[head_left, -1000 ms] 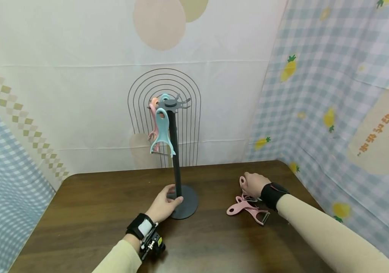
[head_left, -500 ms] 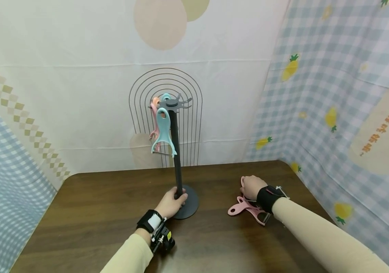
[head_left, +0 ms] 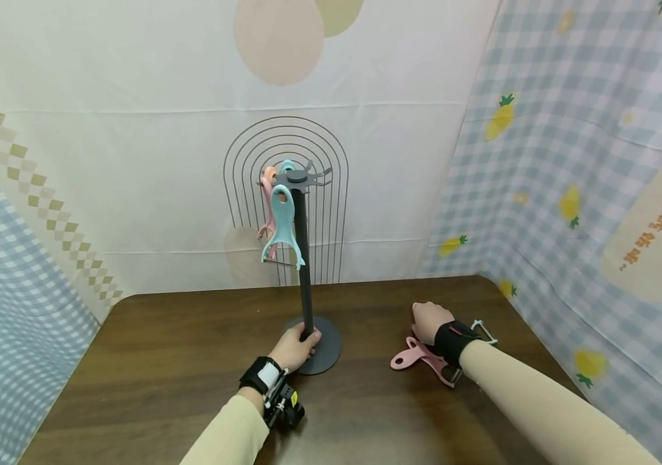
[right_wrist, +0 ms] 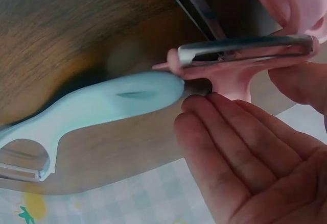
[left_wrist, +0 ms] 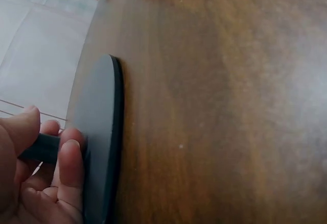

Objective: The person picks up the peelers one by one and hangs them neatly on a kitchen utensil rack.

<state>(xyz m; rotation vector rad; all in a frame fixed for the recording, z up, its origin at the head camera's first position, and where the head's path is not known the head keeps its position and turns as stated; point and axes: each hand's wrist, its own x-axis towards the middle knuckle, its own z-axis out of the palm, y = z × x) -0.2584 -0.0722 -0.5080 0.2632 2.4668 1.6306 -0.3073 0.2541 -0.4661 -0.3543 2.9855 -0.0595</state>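
Note:
My left hand grips the dark pole of a stand just above its round base. Two light-blue peelers and a pink peeler hang from hooks at the top left. To the right, my right hand is over a small pile of peelers. In the right wrist view its straight fingers touch or nearly touch a pink peeler, thumb apart. That peeler's handle is hidden behind them. A light-blue peeler and another pink peeler lie close by.
Another pink peeler handle shows left of the right wrist. The brown wooden table ends at a white cloth backdrop. Checked cloth hangs along the right side. More hooks on the stand point right.
My left hand has closed further round the pole. The right hand has shifted slightly toward me, its pink peeler handle going out of sight. The light-blue peeler's head has appeared beside the right wrist.

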